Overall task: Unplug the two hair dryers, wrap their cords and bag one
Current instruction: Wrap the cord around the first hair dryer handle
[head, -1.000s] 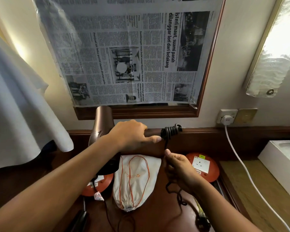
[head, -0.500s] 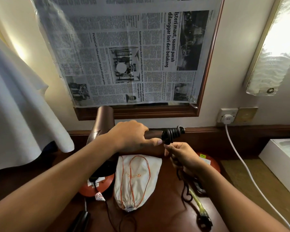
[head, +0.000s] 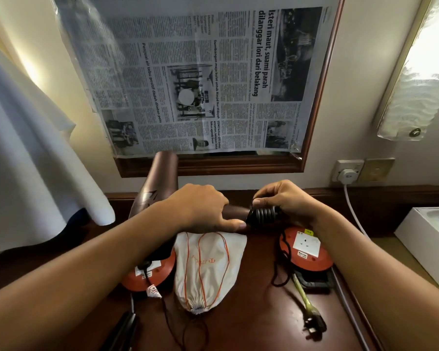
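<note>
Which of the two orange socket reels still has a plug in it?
The left orange reel: a black plug sits in it. The right orange reel shows an empty socket.

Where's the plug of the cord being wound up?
The black plug lies on the dark wooden desk at lower right, in front of the right-hand orange socket reel, right of the white drawstring bag.

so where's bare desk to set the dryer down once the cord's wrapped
Bare wood shows between the white drawstring bag and the yellow-tagged plug, near the front edge. Crowded: the orange socket reel with loose black cord on the right, a second reel left of the bag.
</note>
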Available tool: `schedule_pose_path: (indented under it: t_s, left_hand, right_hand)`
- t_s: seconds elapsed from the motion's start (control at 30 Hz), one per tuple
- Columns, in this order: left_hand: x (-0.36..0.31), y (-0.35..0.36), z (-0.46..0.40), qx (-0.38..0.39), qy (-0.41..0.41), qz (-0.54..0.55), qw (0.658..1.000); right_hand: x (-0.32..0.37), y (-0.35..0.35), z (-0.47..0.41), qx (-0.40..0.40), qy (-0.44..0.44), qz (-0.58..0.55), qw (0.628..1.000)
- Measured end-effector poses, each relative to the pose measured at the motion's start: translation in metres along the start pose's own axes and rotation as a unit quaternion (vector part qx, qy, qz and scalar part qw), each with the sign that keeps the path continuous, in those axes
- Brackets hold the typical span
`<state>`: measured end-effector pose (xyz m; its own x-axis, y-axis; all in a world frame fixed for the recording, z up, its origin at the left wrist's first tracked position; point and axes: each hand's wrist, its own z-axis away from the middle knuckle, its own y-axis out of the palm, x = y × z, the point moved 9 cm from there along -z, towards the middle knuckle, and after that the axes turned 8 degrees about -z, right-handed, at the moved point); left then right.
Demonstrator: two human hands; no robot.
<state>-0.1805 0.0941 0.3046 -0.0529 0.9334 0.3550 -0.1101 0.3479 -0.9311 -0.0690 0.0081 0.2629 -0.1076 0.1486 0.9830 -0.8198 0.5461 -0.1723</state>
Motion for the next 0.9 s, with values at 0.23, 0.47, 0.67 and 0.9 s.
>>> schedule_pose_path:
  t_s: [0.23, 0.47, 0.67, 0.9]
  left_hand:
    - [0.001, 0.016, -0.003, 0.013, -0.001, -0.010, 1.000]
    - [0.001, 0.028, -0.008, 0.002, -0.023, -0.005, 1.000]
    - [-0.001, 0.038, -0.013, 0.017, -0.024, 0.025, 0.999]
    - [0.011, 0.042, -0.018, 0.016, -0.060, 0.061, 0.996]
  right_hand:
    - [0.030, 0.002, 0.004, 0.001, -0.050, 0.122, 0.991]
    - [0.039, 0.010, 0.015, -0.053, -0.070, 0.211, 0.973]
    - [0.039, 0.017, 0.038, -0.094, -0.083, 0.268, 0.955]
    - [0.018, 0.042, 0.059, -0.069, -0.055, 0.231, 0.969]
